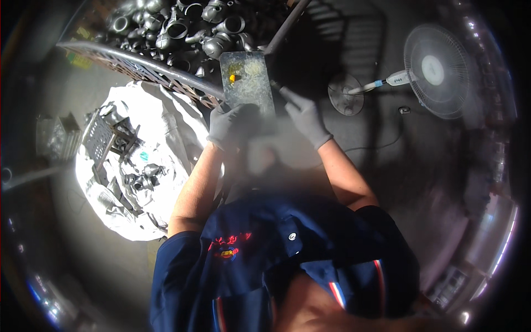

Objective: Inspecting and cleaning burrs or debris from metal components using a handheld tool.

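Note:
A worn grey-green rectangular board (248,83) lies in front of me, with a small yellow thing (232,78) on it. At the board's near left corner is my left hand (225,123), in a grey glove, its fingers curled. Something dark shows by those fingers, too blurred to name. My right hand (308,120), gloved alike, is to the right of the board. Its forefinger points toward the board's right edge, and the other fingers are bent in. A short dark tip (275,84) sticks out past that forefinger; what it belongs to is hidden.
Behind the board stands a metal-sided bin (138,62) heaped with grey metal castings (177,29). On my left, a white sack (119,213) holds more castings (145,178) and a perforated metal basket (99,138). A white pedestal fan (433,71) stands at right, its cable trailing on the floor.

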A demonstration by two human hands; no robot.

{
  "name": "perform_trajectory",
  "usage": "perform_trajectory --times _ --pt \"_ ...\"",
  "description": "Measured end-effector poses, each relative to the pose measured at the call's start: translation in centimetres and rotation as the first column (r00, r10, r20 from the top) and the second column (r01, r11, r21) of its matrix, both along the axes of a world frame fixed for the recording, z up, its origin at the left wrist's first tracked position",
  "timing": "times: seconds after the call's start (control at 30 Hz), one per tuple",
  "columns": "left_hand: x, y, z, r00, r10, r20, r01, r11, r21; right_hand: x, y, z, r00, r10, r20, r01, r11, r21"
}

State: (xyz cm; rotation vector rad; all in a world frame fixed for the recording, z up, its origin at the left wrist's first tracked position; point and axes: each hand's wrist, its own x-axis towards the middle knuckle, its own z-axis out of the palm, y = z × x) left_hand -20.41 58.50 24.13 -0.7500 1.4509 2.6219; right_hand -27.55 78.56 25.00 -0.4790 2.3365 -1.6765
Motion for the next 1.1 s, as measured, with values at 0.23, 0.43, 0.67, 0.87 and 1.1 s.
perform_trajectory --times 0.23,0.43,0.67,0.87,1.1 --pt "0.6 -0.4 -3.1 0.994 0.102 -0.039 -0.104 0.993 -0.048 -6.1 -3.1 -2.8 0.876 -0.083 -0.475 0.139 0.987 0.085" --pt "0.5 -0.2 -3.2 0.975 0.143 -0.168 -0.177 0.963 -0.202 -4.0 -2.0 -1.5 0.915 -0.081 0.395 0.038 0.993 0.114" --pt "-0.2 1.6 -1.4 0.983 0.139 -0.121 -0.148 0.986 -0.072 3.1 -3.1 0.0 0.966 0.185 0.183 -0.181 0.983 -0.038" --pt "0.2 3.3 -0.6 0.984 0.119 -0.13 -0.132 0.987 -0.093 -1.9 -2.3 -2.5 0.84 -0.101 0.532 0.185 0.977 -0.107" --pt "0.3 3.5 -0.8 0.978 0.138 -0.158 -0.163 0.974 -0.157 1.7 -1.1 -3.6 0.998 -0.006 0.065 0.01 0.999 -0.051"
